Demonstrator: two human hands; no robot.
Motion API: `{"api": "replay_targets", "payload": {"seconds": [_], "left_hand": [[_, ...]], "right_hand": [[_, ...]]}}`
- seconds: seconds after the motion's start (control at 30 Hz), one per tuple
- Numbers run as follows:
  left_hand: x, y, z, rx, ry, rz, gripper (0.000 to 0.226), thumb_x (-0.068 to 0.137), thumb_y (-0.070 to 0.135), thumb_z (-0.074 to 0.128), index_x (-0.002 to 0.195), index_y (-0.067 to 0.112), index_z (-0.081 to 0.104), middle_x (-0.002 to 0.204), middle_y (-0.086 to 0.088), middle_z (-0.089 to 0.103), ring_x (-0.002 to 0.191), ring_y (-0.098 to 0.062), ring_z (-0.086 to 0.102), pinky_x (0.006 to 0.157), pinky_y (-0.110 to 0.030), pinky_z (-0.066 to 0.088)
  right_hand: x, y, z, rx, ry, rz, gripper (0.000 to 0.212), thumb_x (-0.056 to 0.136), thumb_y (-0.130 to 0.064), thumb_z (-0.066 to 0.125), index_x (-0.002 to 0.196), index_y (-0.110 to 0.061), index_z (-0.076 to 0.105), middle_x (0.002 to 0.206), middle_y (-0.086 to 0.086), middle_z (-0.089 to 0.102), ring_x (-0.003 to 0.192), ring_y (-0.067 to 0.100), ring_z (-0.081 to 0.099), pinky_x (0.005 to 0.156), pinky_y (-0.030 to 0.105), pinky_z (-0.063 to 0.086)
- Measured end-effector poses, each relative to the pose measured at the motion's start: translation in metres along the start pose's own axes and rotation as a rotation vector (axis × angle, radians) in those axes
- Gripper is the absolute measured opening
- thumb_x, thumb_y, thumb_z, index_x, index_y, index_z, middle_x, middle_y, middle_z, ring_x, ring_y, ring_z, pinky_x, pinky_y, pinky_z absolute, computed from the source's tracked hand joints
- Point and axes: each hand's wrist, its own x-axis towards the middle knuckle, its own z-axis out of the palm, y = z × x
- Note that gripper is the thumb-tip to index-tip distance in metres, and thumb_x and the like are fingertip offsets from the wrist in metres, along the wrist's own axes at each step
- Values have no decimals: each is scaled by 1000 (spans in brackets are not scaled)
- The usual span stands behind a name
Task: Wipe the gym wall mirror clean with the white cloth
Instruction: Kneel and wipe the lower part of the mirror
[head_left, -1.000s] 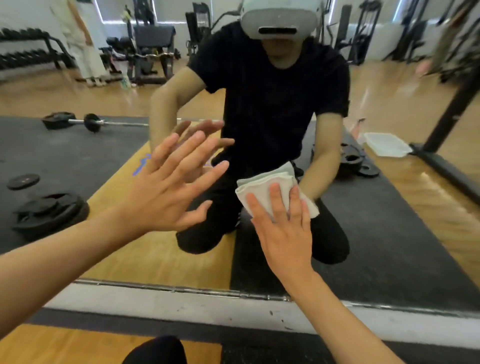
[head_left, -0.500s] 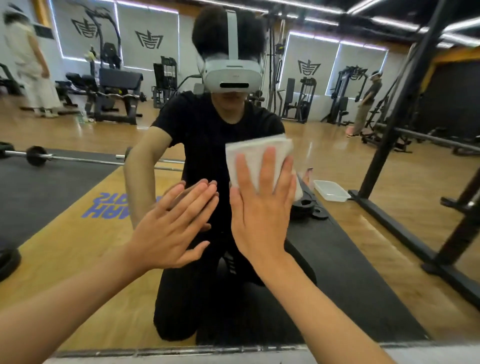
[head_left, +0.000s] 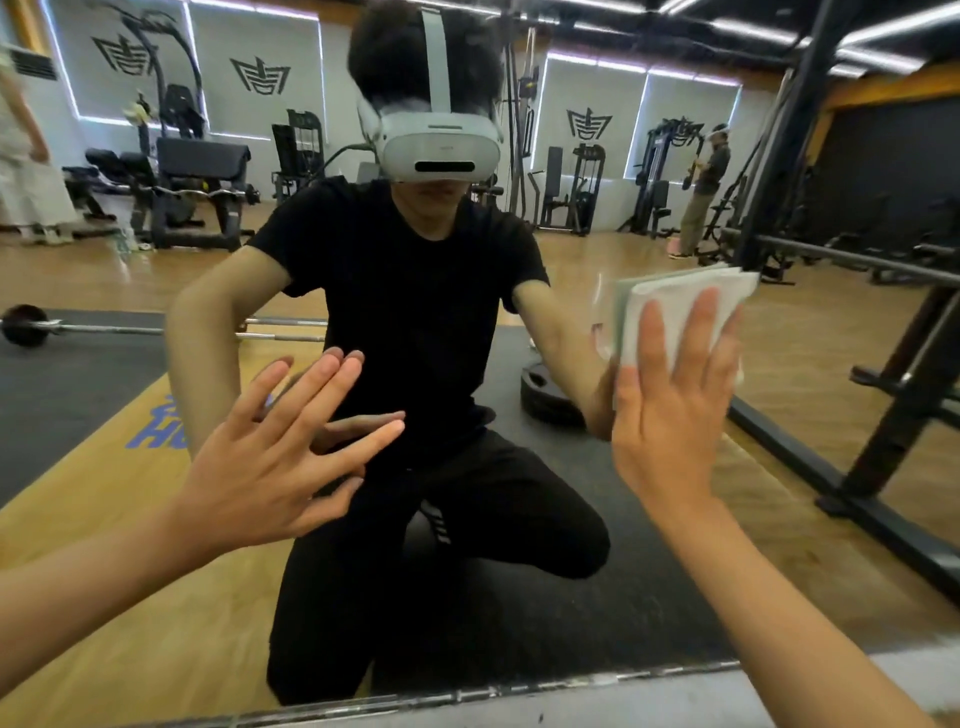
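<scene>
The wall mirror (head_left: 779, 415) fills nearly the whole view and reflects me kneeling in black clothes with a white headset. My right hand (head_left: 670, 410) presses a folded white cloth (head_left: 680, 296) flat against the glass at the right of centre, fingers spread over it. The cloth's upper part sticks out above my fingertips. My left hand (head_left: 275, 457) rests flat on the mirror at the lower left with its fingers apart and nothing in it.
The mirror's metal bottom edge (head_left: 467, 693) runs above a grey sill (head_left: 623, 706). Reflected are a barbell (head_left: 78, 326), weight plates (head_left: 545, 395), a black rack frame (head_left: 857, 441), gym machines and other people at the far sides.
My right hand has slid the cloth up and then to the right across the glass. The view has tilted upward. My left hand stays braced on the mirror.
</scene>
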Motion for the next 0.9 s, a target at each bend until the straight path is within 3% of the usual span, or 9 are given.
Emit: {"api": "replay_targets", "payload": {"seconds": [0.13, 0.23, 0.3, 0.47, 0.6, 0.67, 0.73, 0.8, 0.9], "left_hand": [[-2, 1, 2, 41, -33, -9, 81, 93, 65, 59, 162, 27, 42, 169, -29, 26, 159, -40, 24, 126, -59, 20], [-3, 2, 3, 22, -31, -14, 86, 93, 68, 59, 164, 24, 37, 169, -29, 25, 158, -41, 26, 126, -60, 20], [-2, 1, 3, -3, -24, -18, 90, 93, 68, 59, 166, 23, 33, 170, -28, 25, 158, -40, 25, 127, -59, 19], [-4, -1, -1, 18, -41, -12, 83, 91, 66, 60, 163, 27, 41, 169, -28, 28, 158, -40, 27, 126, -60, 19], [-1, 0, 0, 18, -20, -5, 84, 90, 64, 61, 162, 26, 41, 168, -29, 28, 158, -40, 25, 127, -59, 16], [-2, 1, 1, 33, -18, -6, 87, 88, 65, 61, 163, 26, 40, 168, -29, 29, 158, -40, 26, 127, -59, 18], [-1, 1, 2, 45, -16, -5, 88, 88, 66, 61, 163, 26, 40, 168, -29, 29, 158, -40, 26, 127, -59, 17], [0, 1, 3, 54, -15, -5, 88, 88, 67, 60, 163, 27, 39, 168, -28, 28, 158, -41, 26, 127, -59, 17], [-1, 1, 3, 55, -29, -4, 89, 88, 68, 60, 164, 27, 38, 169, -27, 26, 159, -40, 24, 127, -59, 17]], "right_hand": [[3, -91, 11, 94, 124, 420, 57, 114, -38, 16, 168, -19, 10, 173, 24, 6, 157, 53, 2, 126, 67, 10], [-2, -175, 14, 162, 17, 86, 57, 113, -41, 21, 168, -27, 11, 175, 17, 1, 159, 47, -10, 129, 59, -4], [-1, -192, 10, 178, -68, -127, 56, 113, -41, 25, 168, -31, 16, 176, 12, 0, 160, 41, -11, 130, 56, -1], [13, -103, 4, 13, -61, -490, 53, 114, -38, 35, 166, -34, 25, 175, 9, 11, 162, 35, 1, 130, 46, 8], [1, 9, -10, -84, -68, -309, 57, 115, -40, 29, 168, -33, 11, 175, 17, 7, 161, 43, 1, 129, 56, 16], [-4, 40, -19, -121, -68, -202, 57, 113, -43, 33, 168, -34, 17, 175, 19, 6, 160, 44, 3, 123, 62, 27], [-1, 46, -20, -170, -29, -204, 59, 112, -45, 38, 167, -31, 23, 174, 19, 4, 160, 45, 4, 126, 63, 19], [10, 30, -16, -129, -8, -252, 63, 111, -41, 38, 169, -26, 16, 174, 18, 2, 160, 44, 1, 129, 60, 3], [27, -20, -7, 10, 32, -116, 64, 112, -33, 33, 168, -18, 7, 173, 23, 3, 159, 49, 0, 129, 57, -3]]}}
